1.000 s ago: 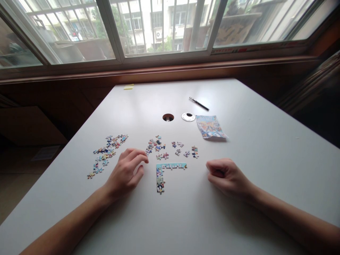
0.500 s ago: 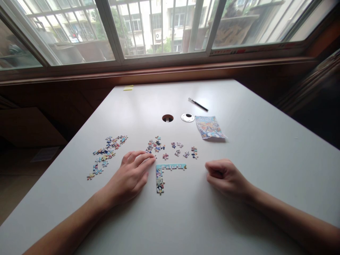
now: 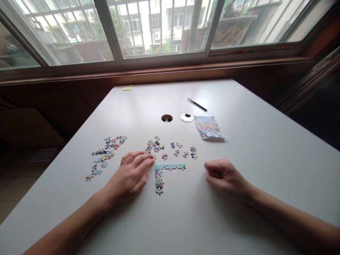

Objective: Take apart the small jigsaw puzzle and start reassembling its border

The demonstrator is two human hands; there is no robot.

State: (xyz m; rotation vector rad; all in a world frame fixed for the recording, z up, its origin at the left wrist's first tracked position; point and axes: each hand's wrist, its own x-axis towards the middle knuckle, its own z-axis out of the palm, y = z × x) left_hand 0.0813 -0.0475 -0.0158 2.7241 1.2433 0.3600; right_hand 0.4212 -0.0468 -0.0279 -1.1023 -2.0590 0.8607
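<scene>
My left hand (image 3: 134,171) lies on the table with its fingers stretched out and holds nothing. Its fingertips reach the lower edge of a middle cluster of jigsaw pieces (image 3: 152,146), just above the corner of a joined puzzle border (image 3: 158,177). That border forms an L, with a light blue strip along the top and a patterned strip down the left. Right of it, my right hand (image 3: 225,177) rests on the table curled into a fist, apart from the pieces, and nothing shows in it. Several loose jigsaw pieces (image 3: 176,153) lie above the border.
Another spread of jigsaw pieces (image 3: 106,154) lies at the left. Farther back are a crumpled picture sheet (image 3: 209,127), a black pen (image 3: 197,104), a round cable hole (image 3: 166,118) and its silver cover (image 3: 186,117). A yellow sticker (image 3: 127,88) marks the far edge, below the window.
Both hands keep their pose and place on the table. The whole view has shifted very slightly; the pieces lie as before.
</scene>
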